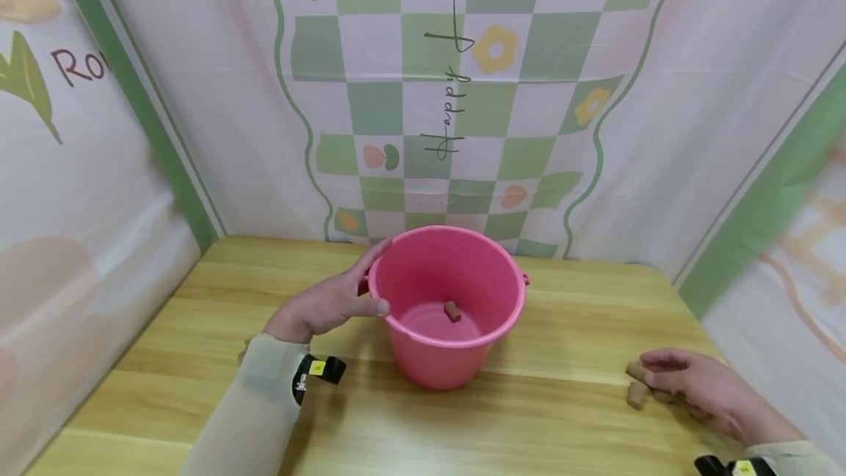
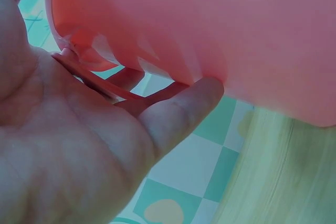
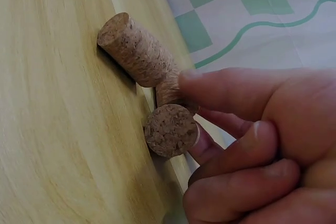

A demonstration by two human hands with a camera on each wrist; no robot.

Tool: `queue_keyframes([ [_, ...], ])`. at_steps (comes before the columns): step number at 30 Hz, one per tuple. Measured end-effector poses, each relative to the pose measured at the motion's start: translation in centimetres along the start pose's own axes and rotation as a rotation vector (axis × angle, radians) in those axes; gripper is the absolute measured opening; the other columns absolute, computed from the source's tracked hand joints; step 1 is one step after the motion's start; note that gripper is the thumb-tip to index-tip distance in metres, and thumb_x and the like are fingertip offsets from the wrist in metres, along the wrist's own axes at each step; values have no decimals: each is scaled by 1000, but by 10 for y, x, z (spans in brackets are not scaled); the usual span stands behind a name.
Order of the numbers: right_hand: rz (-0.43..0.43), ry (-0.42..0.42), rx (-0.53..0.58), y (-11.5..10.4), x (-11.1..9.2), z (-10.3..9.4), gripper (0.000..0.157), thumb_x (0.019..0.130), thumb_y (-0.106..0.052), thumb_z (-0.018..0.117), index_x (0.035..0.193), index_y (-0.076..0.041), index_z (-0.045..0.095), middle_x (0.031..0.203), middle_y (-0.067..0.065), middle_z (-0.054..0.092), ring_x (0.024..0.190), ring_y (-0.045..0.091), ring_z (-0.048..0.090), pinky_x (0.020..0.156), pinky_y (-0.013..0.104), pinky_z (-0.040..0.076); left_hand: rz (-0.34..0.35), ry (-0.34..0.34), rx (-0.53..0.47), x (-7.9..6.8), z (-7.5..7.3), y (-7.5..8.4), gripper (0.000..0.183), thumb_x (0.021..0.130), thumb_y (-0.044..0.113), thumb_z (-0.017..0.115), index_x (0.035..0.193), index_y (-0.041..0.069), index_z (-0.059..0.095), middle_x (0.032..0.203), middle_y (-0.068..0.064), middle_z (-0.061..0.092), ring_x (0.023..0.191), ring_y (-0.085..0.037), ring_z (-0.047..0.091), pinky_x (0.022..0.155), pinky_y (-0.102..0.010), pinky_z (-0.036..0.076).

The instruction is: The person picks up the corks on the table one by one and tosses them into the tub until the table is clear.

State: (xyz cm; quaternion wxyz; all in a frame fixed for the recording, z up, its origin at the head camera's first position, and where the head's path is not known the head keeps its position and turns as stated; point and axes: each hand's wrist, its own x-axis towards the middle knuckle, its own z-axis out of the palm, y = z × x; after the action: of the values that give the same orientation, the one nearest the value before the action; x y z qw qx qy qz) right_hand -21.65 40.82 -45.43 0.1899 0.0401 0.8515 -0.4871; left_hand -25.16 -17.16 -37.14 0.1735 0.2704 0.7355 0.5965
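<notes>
A pink bucket [image 1: 444, 366] stands upright on the wooden table, one small brown cork [image 1: 452, 311] lying on its bottom. My left hand [image 1: 333, 302] grips the bucket's left side, thumb at the front of the rim and fingers reaching round behind. In the left wrist view the pink handle [image 2: 94, 80] runs between the palm and the wall of the bucket. Over at the right, my right hand [image 1: 714, 391] pinches a cork [image 3: 168, 88], partly hidden by the thumb. Beside it are a cork lying on its side [image 3: 137, 51] and another with its round end showing [image 3: 170, 130].
Part of a small brown piece [image 1: 243, 351] shows past the left sleeve. A printed cloth [image 1: 429, 109] with green and white checks hangs behind the table [image 1: 562, 417], and more cloth hangs at both sides. Both wrists wear black straps [image 1: 320, 369].
</notes>
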Motion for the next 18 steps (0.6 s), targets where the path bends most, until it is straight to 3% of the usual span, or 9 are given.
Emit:
queue_keyframes([
  [3,-2,-15,10,1,1,-1,54,95,-21,69,136,10,49,122,9,62,94,19,58,71,33,51,-3,1,2,0,0,0,103,85,38,80,160,38,9,160,2,24,142,-28,28,98,-44,46],
  [7,-5,3,5,1,2,1,49,96,-23,68,132,9,54,117,8,62,91,19,58,69,32,51,0,2,1,0,0,0,103,85,38,80,160,37,9,160,1,24,141,-29,28,98,-44,46],
  [11,2,17,2,0,1,2,50,97,-25,67,131,9,55,105,6,64,73,15,55,57,29,48,9,-6,-3,0,0,-1,103,85,38,79,160,37,9,161,1,23,141,-29,27,98,-44,46],
  [15,22,29,8,-2,1,2,53,97,-28,67,133,9,53,93,6,64,51,8,42,45,25,41,9,-7,-6,0,0,-1,101,85,39,79,159,40,10,160,2,23,141,-28,27,99,-44,46],
  [18,4,19,47,-2,2,1,51,98,-27,65,132,9,54,84,4,62,47,5,37,42,23,38,3,-5,-4,0,0,-1,100,85,39,79,158,43,11,161,3,22,142,-27,27,99,-44,46],
])
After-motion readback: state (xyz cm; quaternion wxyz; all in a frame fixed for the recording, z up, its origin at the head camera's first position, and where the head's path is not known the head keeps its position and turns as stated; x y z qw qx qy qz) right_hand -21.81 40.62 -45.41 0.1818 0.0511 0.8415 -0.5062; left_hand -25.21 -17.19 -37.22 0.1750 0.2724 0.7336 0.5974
